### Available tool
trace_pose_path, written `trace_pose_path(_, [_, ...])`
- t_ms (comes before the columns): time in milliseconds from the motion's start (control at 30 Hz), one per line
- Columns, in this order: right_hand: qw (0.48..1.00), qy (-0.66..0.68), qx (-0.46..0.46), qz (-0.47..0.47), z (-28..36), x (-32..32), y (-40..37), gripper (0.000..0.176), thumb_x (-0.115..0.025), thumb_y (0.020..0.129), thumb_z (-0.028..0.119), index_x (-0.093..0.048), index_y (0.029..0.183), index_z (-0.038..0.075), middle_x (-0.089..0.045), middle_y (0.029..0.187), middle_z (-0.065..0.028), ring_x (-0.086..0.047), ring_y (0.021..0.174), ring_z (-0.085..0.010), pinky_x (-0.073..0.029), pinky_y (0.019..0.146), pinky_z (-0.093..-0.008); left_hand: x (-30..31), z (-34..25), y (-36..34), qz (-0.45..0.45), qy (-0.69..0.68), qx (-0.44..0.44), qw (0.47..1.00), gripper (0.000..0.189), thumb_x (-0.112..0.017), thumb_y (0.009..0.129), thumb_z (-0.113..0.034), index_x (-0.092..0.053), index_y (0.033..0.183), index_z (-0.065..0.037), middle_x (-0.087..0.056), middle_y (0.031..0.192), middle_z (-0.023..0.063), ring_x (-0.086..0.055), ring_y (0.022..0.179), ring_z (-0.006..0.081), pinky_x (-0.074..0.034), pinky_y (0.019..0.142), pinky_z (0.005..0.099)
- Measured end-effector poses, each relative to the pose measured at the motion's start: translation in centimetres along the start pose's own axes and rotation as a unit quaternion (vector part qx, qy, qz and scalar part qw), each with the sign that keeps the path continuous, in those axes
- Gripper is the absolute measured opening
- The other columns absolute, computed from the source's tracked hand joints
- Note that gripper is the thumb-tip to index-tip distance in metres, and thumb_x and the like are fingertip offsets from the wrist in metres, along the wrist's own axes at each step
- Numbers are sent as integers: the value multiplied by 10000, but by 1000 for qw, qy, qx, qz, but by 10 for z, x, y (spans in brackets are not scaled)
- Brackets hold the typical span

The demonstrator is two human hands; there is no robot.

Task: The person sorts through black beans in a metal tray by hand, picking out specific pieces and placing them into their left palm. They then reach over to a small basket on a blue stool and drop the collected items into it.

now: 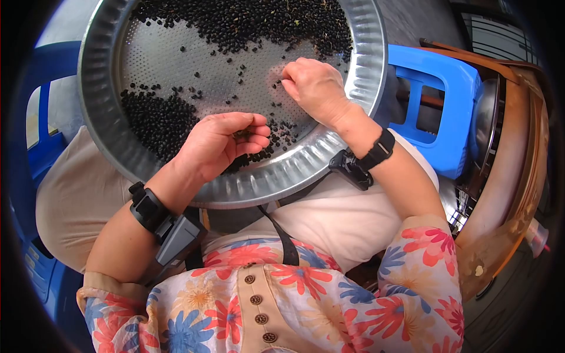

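A round metal sieve tray [288,178] with a perforated bottom lies over my lap. Dark round beans [253,23] form a wide pile at its far side, with a few lighter bits among them. A second pile of beans [156,120] is at the left, and scattered ones lie between. My left hand [226,136] is palm up over the near beans, its fingers curled round some small dark and greenish bits. Over the right part of the perforated bottom, my right hand [312,85] has its fingertips pinched together; whatever is between them is hidden.
A blue plastic stool [465,76] stands right of the tray, beside a metal bowl [487,117] and a curved brown wooden piece [500,176]. Another blue plastic seat [59,59] is at the left. Dark devices are strapped on both wrists, and a strap hangs across the lap.
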State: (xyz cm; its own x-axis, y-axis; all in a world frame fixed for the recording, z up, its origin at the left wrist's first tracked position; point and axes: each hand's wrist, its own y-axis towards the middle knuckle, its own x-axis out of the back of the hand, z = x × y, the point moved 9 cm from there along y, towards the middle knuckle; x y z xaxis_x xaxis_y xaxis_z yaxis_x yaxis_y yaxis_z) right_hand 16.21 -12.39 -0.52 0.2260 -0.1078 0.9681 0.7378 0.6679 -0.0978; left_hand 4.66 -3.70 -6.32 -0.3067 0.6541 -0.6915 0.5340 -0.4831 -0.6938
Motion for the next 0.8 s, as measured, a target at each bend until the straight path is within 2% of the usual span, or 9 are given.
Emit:
trace_pose_path(233, [999, -27, -1, 25, 1, -8, 6, 77, -572, 755, 162, -585, 751, 87, -593, 732, -68, -604, 724, -241, -453, 664, -362, 1, -2, -1, 3, -5, -3, 1000, 207, -475, 896, -103, -564, 968, 69, -613, 873, 138, -625, 742, 192, -537, 666, 260])
trace_pose_path(333, [999, -22, -33, 14, -11, -7, 7, 82, -567, 749, 162, -586, 752, 83, -592, 726, -78, -603, 704, -248, -457, 628, -362, 3, -3, -2, 0, -7, -4, 1000, 214, -470, 898, -107, -564, 969, 71, -613, 876, 136, -623, 743, 189, -537, 664, 258])
trace_pose_path(400, [996, 83, -37, -13, -10, 3, 6, 92, -560, 737, 166, -570, 734, 74, -585, 710, -84, -599, 679, -254, -457, 582, -362, 6, -3, -2, -8, -6, -5, 1000, 222, -458, 904, -112, -561, 979, 69, -618, 877, 137, -627, 744, 192, -538, 662, 257])
trace_pose_path(433, [996, 83, -36, -12, -3, 4, 5, 92, -560, 737, 166, -570, 734, 74, -585, 710, -84, -599, 679, -254, -457, 582, -362, 7, -2, -2, -14, -2, -4, 1000, 230, -446, 909, -117, -558, 988, 67, -622, 879, 138, -631, 745, 194, -538, 661, 256])
trace_pose_path(567, [978, 143, 145, -40, 78, 18, -16, 88, -608, 719, 154, -543, 700, 98, -535, 653, -40, -544, 588, -219, -422, 546, -334, 7, -1, 1, -24, -7, -14, 1000, 228, -452, 903, -106, -567, 979, 76, -613, 895, 127, -620, 748, 183, -535, 663, 255])
trace_pose_path(600, [975, 140, 173, -20, 92, 13, -23, 114, -622, 714, 186, -530, 708, 119, -512, 660, -26, -534, 621, -191, -395, 555, -314, 6, -1, 1, -21, -23, -21, 999, 233, -447, 905, -109, -567, 981, 76, -613, 894, 126, -619, 748, 184, -535, 664, 256])
trace_pose_path(700, [979, 107, 173, 1, 92, 13, -24, 139, -628, 705, 204, -516, 696, 123, -515, 676, -22, -536, 662, -188, -385, 566, -306, 6, 2, 3, -9, -43, -25, 999, 249, -435, 911, -120, -566, 980, 81, -613, 884, 127, -619, 753, 185, -535, 668, 258])
trace_pose_path(733, [985, 57, 161, 5, 81, 15, -20, 36, -563, 707, 179, -550, 721, 149, -547, 695, -6, -563, 696, -183, -436, 591, -324, 6, 3, 3, -3, -28, -15, 999, 245, -440, 909, -117, -566, 977, 82, -614, 881, 129, -619, 751, 187, -536, 669, 259])
trace_pose_path(800, [991, 89, 78, -61, 39, 21, -10, 58, -541, 731, 155, -582, 769, 139, -564, 749, -28, -565, 731, -209, -460, 634, -350, 4, 2, 1, 2, -14, -5, 1000, 240, -445, 907, -114, -565, 974, 83, -615, 878, 130, -620, 749, 188, -536, 669, 261])
